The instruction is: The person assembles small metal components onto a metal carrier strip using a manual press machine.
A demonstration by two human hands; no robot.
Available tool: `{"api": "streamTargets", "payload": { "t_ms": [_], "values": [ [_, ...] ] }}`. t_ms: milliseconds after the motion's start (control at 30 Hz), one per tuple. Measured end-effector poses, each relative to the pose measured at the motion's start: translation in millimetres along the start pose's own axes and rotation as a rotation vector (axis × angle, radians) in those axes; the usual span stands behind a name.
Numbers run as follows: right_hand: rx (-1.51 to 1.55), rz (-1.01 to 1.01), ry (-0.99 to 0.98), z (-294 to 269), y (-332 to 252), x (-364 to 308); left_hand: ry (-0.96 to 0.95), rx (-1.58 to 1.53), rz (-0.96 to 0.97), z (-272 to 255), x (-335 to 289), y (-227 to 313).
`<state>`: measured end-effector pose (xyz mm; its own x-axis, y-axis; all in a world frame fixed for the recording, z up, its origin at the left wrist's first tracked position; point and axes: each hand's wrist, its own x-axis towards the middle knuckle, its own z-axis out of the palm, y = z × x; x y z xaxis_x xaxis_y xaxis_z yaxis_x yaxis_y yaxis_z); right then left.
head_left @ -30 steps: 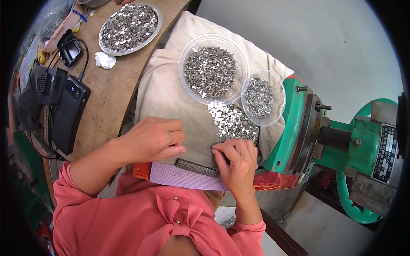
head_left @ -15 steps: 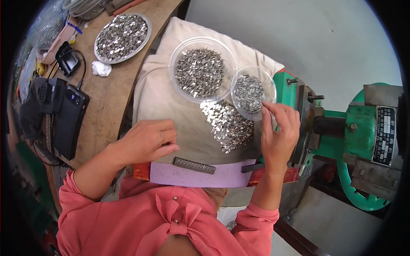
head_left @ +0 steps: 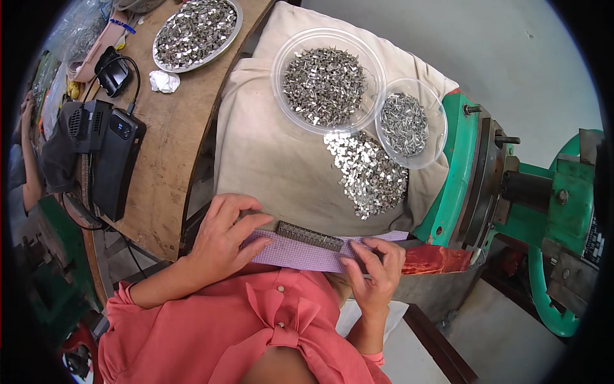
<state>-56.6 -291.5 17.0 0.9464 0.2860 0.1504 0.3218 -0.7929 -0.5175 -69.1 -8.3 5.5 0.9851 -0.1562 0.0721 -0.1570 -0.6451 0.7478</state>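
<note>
A dark metal block with a row of slots (head_left: 310, 237) lies on a purple woven cloth (head_left: 294, 257) at the near edge of the work surface. My left hand (head_left: 224, 240) is beside the block's left end, thumb and forefinger apart and pointing at it. At the other end, my right hand (head_left: 377, 272) has its thumb and forefinger spread close to the block's tip; whether they touch it I cannot tell. Beyond lies a heap of small shiny metal pieces (head_left: 371, 179). A large clear tub (head_left: 278, 86) of similar pieces and a smaller clear tub (head_left: 440, 137) of thin silvery pieces stand behind the heap.
Beige cloth (head_left: 256, 147) covers the surface. To the right stands a green machine (head_left: 451, 173) with protruding bolts and a handwheel. On the wooden table (head_left: 173, 141) at left are a plate of metal pieces (head_left: 238, 25), a black power bank (head_left: 121, 160) and cables. Another person's arm (head_left: 31, 173) shows far left.
My right hand has come down from the small tub to the block's right end. My left hand has moved to its left end. The whole view has shifted somewhat.
</note>
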Motion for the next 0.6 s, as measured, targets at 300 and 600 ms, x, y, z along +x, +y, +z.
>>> {"api": "streamTargets", "payload": {
  "t_ms": [300,600],
  "values": [
    [-0.051,-0.066,0.024,12,1,2,0.064,0.030,0.076,12,1,-7],
    [-0.115,-0.168,0.125,15,6,7,0.112,0.054,0.068,17,5,-8]
  ]
}}
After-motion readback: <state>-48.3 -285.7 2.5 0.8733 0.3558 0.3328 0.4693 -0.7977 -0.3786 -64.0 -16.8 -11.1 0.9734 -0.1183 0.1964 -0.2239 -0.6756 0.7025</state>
